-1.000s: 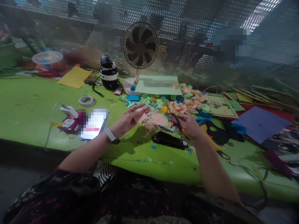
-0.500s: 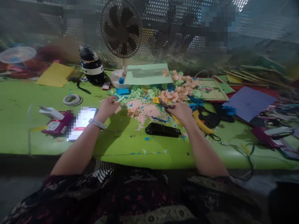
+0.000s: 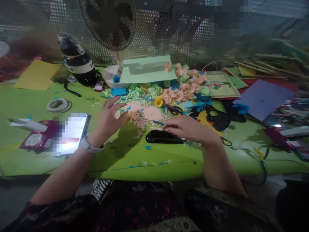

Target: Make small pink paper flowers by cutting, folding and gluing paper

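My left hand (image 3: 108,117), with a pale watch band on its wrist, hovers open with fingers apart at the left edge of the paper scraps. Its thumb is near a curled peach paper piece (image 3: 130,116). Beside that lie flat pink paper pieces (image 3: 153,113). My right hand (image 3: 184,127) is closed over the back edge of a black stapler (image 3: 159,138); its fingertips are partly hidden, but they appear to grip it. Just behind this hand, dark-handled scissors (image 3: 174,109) lie on the scraps, next to a yellow paper flower (image 3: 158,101).
A phone (image 3: 73,133), a tape roll (image 3: 58,105) and a maroon device (image 3: 36,138) lie at left. A black bottle (image 3: 78,64) and a fan (image 3: 109,21) stand behind. Light green paper (image 3: 147,69) and peach paper pieces (image 3: 185,90) are at the back; purple paper (image 3: 263,96) is at right.
My right hand has let go of the scissors and moved toward me onto the stapler. My left hand's fingers have spread apart. The camera view has shifted slightly.
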Demonstrator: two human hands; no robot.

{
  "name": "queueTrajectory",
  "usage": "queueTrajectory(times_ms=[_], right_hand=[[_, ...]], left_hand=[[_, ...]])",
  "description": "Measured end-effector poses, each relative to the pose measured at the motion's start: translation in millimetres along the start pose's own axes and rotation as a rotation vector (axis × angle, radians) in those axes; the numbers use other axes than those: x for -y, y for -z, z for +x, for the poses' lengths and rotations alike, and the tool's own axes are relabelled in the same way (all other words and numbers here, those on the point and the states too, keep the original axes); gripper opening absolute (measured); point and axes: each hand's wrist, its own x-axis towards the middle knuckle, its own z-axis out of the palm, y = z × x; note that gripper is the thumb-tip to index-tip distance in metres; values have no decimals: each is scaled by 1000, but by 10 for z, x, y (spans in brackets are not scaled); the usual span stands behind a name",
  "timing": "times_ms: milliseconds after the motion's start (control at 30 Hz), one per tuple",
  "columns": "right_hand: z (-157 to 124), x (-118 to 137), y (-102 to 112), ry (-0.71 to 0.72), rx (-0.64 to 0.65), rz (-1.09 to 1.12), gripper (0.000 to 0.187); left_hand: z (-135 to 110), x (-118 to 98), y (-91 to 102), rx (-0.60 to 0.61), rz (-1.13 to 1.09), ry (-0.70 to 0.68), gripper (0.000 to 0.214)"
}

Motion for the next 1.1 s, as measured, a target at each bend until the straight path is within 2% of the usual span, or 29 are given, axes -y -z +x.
queueTrajectory(times_ms=[200,367,467,600,700,800,867,933,1000,1100], right_hand=[[7,-54,31,18,119,107,23],[137,-140,-94,-121,-70,-76,18],[220,-191,-163,-194,-14,-154,18],[272,-219,-170,-160,26,-86,10],[272,-215,-139,-146,-57,27,12],[269,-171,-145,-142,-210,196,19],[272,-111,-183,-124,-336,297,23],[277,-32,-241,-94,-437,348,25],[279,52,-301,-44,-473,359,23],[281,144,-371,53,-470,320,17]], left_hand=[[-39,-65,-30,42,-35,-22,20],[-40,-69,-63,49,-79,-45,18],[-39,-70,-65,49,-71,-40,18],[-36,-75,-60,48,-111,-28,17],[-43,-109,-63,44,-180,-2,17],[-71,-190,-77,67,-283,33,18],[-99,-260,-96,132,-420,92,20],[-126,-323,-122,258,-610,211,23],[-147,-361,-152,349,-761,318,25],[-161,-366,-183,381,-930,372,25]])
